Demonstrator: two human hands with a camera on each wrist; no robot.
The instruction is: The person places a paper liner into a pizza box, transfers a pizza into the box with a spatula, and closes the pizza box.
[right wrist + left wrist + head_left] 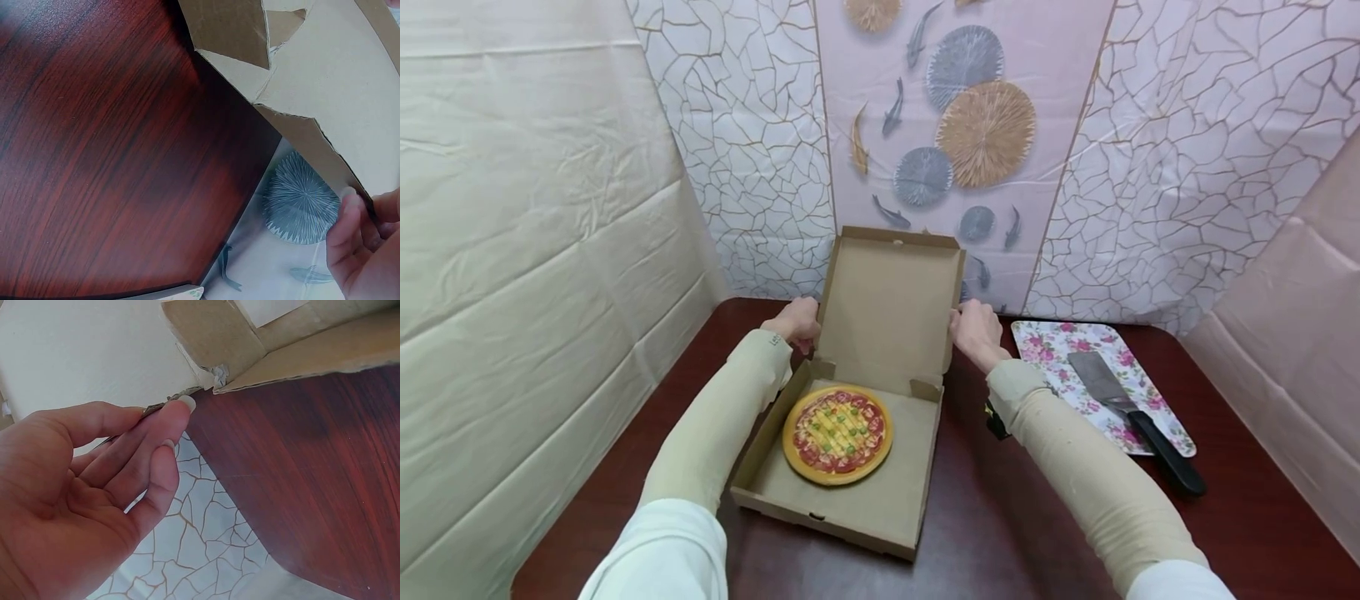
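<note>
A cardboard pizza box (pixel 850 521) lies on the table with its lid (pixel 891 308) raised and leaning back. Inside sits a round pizza (pixel 837 433) with a yellow lattice and green bits on top, toward the left of the tray. My left hand (pixel 801 322) pinches the lid's left edge; in the left wrist view the thumb and fingertips (pixel 181 406) meet on the cardboard. On the opposite side my right hand (pixel 977 332) pinches the lid's right side flap (pixel 319 150) between thumb and fingers.
To the right, a floral board (pixel 1045 342) lies on the dark wooden table (pixel 992 533). A spatula with a black handle (pixel 1165 450) rests across it, its handle reaching past the board's near edge. A patterned cloth wall (pixel 760 150) stands right behind the lid.
</note>
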